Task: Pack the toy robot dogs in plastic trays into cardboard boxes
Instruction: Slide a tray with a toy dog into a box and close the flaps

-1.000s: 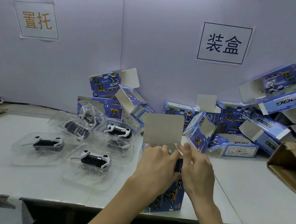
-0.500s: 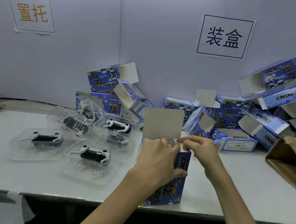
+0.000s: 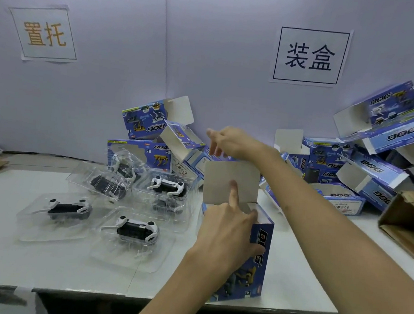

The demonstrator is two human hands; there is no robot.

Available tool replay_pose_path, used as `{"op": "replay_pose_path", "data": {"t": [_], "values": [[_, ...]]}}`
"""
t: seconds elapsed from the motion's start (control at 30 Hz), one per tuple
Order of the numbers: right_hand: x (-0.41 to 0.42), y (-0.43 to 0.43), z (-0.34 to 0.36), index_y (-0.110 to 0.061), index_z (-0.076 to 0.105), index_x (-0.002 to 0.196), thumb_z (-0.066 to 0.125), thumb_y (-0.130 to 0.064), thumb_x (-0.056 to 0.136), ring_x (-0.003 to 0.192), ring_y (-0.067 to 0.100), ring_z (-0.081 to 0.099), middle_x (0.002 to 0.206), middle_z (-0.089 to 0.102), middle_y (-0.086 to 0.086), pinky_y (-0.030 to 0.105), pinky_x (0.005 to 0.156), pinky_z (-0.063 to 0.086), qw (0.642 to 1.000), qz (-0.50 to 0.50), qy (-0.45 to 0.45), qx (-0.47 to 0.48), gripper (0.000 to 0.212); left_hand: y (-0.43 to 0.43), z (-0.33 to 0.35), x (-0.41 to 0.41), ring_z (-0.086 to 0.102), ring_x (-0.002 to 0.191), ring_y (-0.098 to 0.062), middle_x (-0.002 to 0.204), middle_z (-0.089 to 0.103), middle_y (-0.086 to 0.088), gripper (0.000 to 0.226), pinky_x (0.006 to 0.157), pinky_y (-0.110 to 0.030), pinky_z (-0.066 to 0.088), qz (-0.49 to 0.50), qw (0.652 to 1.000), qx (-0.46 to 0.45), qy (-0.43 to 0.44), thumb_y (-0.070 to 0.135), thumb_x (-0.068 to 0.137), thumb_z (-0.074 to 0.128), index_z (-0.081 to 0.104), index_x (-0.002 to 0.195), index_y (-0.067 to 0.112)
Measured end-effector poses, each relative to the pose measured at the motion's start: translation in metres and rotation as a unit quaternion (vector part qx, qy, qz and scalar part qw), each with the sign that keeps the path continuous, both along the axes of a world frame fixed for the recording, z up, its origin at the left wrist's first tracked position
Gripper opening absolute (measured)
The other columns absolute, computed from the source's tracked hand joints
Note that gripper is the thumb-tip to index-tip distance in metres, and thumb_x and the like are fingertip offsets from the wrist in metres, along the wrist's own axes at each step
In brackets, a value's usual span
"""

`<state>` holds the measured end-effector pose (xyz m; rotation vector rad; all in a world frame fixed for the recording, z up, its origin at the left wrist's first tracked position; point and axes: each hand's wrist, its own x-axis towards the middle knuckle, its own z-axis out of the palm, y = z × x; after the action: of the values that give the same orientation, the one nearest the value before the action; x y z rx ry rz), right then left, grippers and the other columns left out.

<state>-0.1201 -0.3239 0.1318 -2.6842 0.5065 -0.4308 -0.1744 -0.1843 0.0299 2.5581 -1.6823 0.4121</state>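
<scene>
Since 0.5 s ago the right hand [image 3: 230, 141] has left the box mouth and risen across it. It now hangs just above the raised flap [image 3: 231, 182], blurred, fingers loosely bent and seemingly holding nothing.

The box [image 3: 259, 260] stands on end near the front edge of the table [image 3: 304, 267], mouth up, long axis upright. The left hand [image 3: 226, 234] grips it near the top, thumb on the printed face, index finger straight up against the flap's inner side.

The trays [image 3: 42, 229] lie left of the box and lower than the right fingers. The nearest tray [image 3: 144, 191] sits just beside the flap, and its dog [image 3: 168, 184] lies crosswise, so I judge it must be turned on end to enter. The left hand is nearer but occupied.

Count:
- 1 box in hand
- 4 trays plainly seen with 1 dog each; the 2 at the back seem stacked on others, so possibly more
- a heap of boxes [image 3: 326, 163] by the wall, too jumbled to count
- 1 brown carton [image 3: 412, 222]
- 2 signs [image 3: 311, 55]
</scene>
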Motion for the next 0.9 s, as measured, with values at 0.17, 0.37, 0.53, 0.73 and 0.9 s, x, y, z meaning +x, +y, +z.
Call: {"op": "replay_pose_path", "data": {"t": [0.17,0.37,0.53,0.73,0.9], "values": [[0.002,-0.005,-0.018,-0.023,0.07,0.078,0.014,-0.066,0.101,0.1,0.027,0.06,0.107,0.065,0.008,0.042,0.097,0.045,0.999,-0.014,0.013,-0.026,0.074,-0.001,0.009,0.001,0.064,0.103,-0.034,0.161,-0.005,-0.028,0.062,0.086,-0.034,0.045,0.0,1.0,0.003,0.001,0.068,0.085,0.059,0.058,0.134,0.03],[-0.01,-0.007,-0.045,-0.016,0.069,0.075,0.013,-0.07,0.098,0.085,0.028,0.061,0.089,0.067,0.009,0.041,0.08,0.049,0.995,-0.022,-0.054,-0.084,0.081,-0.001,0.013,-0.001,0.059,0.085,-0.029,0.158,0.019,-0.029,0.058,0.075,-0.032,0.041,0.008,1.0,0.001,-0.006,0.069,0.082,0.06,0.066,0.121,0.026],[-0.01,-0.002,-0.06,-0.014,0.031,0.046,0.026,-0.057,0.104,0.048,0.019,0.038,0.048,0.037,0.005,0.034,0.053,0.024,0.967,-0.029,-0.184,-0.175,0.072,-0.002,0.01,0.001,0.041,0.07,-0.02,0.142,0.044,-0.023,0.06,0.067,-0.031,0.034,0.01,0.999,-0.007,-0.03,0.072,0.082,0.057,0.067,0.117,0.025],[-0.008,-0.003,-0.056,-0.015,0.032,0.045,0.024,-0.059,0.103,0.045,0.017,0.036,0.046,0.035,0.003,0.032,0.051,0.029,0.971,0.03,-0.138,-0.194,0.073,0.001,0.002,0.002,0.062,0.087,-0.026,0.107,0.07,-0.009,0.06,0.067,-0.031,0.032,-0.002,0.997,-0.027,-0.07,0.069,0.086,0.056,0.062,0.126,0.025],[-0.016,0.003,-0.046,-0.014,0.036,0.05,0.016,-0.064,0.1,0.052,0.019,0.042,0.052,0.041,0.004,0.036,0.061,0.039,0.983,0.041,-0.05,-0.172,0.073,-0.004,-0.012,0.0,0.062,0.098,-0.032,0.106,0.07,-0.005,0.041,0.074,-0.034,0.033,0.029,0.995,-0.081,-0.055,0.02,0.093,0.059,0.054,0.133,0.027]]}}
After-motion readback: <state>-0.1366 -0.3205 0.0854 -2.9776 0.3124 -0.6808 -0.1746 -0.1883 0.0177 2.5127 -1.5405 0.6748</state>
